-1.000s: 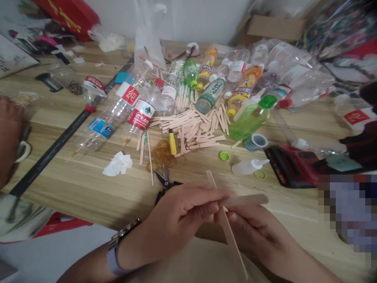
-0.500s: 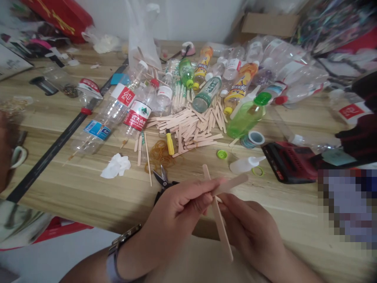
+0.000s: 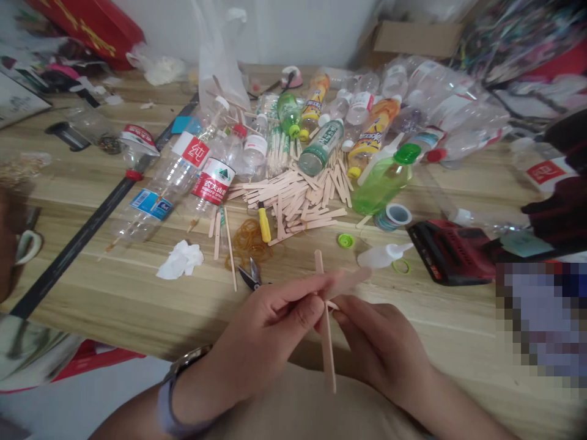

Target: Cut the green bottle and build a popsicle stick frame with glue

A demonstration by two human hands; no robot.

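Observation:
Above the table's front edge, my left hand (image 3: 275,333) is closed around two crossed wooden craft sticks. One stick (image 3: 329,348) points down toward my lap, and its upper end shows above the fingers. The other stick (image 3: 355,282) slants to the upper right and is slightly blurred. My right hand (image 3: 389,342) is closed just beside the crossing, pinching a thin pale strip (image 3: 334,305); whether that is a stick end or a band I cannot tell. Black-handled pliers (image 3: 251,275) lie partly hidden behind my left hand. A white glue bottle (image 3: 380,255) lies beyond the sticks.
A pile of craft sticks (image 3: 293,201) lies mid-table with several bottles behind it. Nearer are rubber bands (image 3: 250,241), a yellow-handled tool (image 3: 265,223) and crumpled tissue (image 3: 181,260). To the right sit a green bottle (image 3: 383,186), a spool (image 3: 393,217) and a red-black power tool (image 3: 452,250).
Both hands have shifted slightly left with the crossed sticks. The sticks have turned, so the lower one now hangs closer to vertical.

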